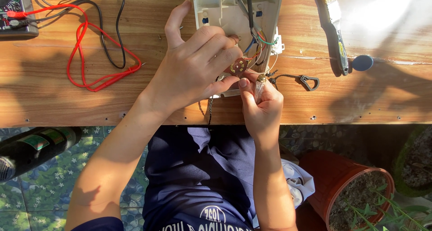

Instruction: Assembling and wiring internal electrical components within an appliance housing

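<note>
Two hands (193, 69) (261, 105) pinching brass part (238, 66)

A wooden table (54, 100) with a reddish grain carried everything. Just above both hands lay an opened white plastic casing (220, 10) with coloured wires inside. Well left of the left hand (193, 73), red and black test leads (96, 46) looped toward a meter (15, 12) at the far corner. Right of the right hand (263, 107) lay a small dark clip on a cord (309, 82), then a paintbrush (335, 28) and beside it what looked like a blue disc (362, 62).
</note>
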